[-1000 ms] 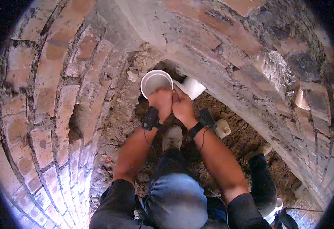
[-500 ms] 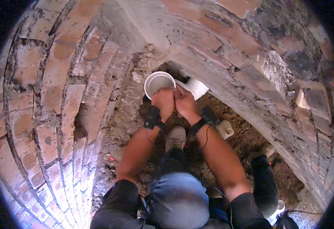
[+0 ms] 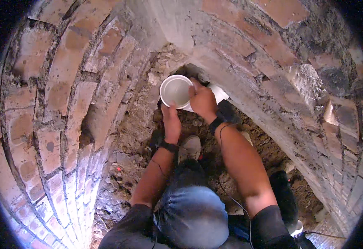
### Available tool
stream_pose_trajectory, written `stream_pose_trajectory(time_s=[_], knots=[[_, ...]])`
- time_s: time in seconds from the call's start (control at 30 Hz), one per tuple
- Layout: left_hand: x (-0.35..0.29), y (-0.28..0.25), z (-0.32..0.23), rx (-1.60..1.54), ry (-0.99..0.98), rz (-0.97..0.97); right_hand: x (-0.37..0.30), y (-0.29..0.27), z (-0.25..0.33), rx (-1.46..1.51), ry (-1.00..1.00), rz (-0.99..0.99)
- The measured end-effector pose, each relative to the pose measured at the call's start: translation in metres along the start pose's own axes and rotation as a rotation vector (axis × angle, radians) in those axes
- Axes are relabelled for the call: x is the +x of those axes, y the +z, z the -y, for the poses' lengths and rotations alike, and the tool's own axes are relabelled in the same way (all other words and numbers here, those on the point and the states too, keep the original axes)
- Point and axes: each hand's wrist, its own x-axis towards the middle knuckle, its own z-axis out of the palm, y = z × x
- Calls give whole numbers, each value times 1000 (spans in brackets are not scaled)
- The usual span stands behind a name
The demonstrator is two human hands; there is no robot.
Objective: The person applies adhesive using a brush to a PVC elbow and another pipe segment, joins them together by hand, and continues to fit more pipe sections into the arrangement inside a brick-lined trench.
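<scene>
Between two big, rough red brick walls [image 3: 53,103], at the far corner of the brown dirt floor [image 3: 256,139], a round white plastic pipe [image 3: 176,90] seems to stand on end, mouth up. It is left of the right hand [image 3: 203,101], which is closed on its right edge, and just past the left hand [image 3: 172,123]. Both touch it, so neither is nearer. The left thumb is at the near edge; its fingers are hidden, so I cannot tell that grip.

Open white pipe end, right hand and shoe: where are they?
Open white pipe end [image 3: 176,91], head view: inner wall.
Right hand [image 3: 204,101], head view: back of the hand.
Shoe [image 3: 189,148], head view: middle of its upper.
</scene>
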Motion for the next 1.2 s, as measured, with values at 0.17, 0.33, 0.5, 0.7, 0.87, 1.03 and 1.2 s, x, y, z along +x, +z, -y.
stream_pose_trajectory(time_s=[0.17,0.33,0.5,0.7,0.87,1.03,1.2], knots=[[59,-5,37,-205,-68,106,8,8,-5,-122,-39,-5],[49,-12,37,-196,-129,80,10,-2,-6,-189,-133,70],[44,-7,6,-290,-227,212,14,5,-5,-185,-76,86],[40,-6,-5,-138,-277,225,24,11,-15,-215,-163,51],[39,-7,-5,-103,-300,155,22,7,-1,-192,-98,72],[37,2,-6,-130,-296,87,20,11,-2,-189,-76,27],[38,-1,-6,-78,-282,109,22,11,0,-257,-33,85]])
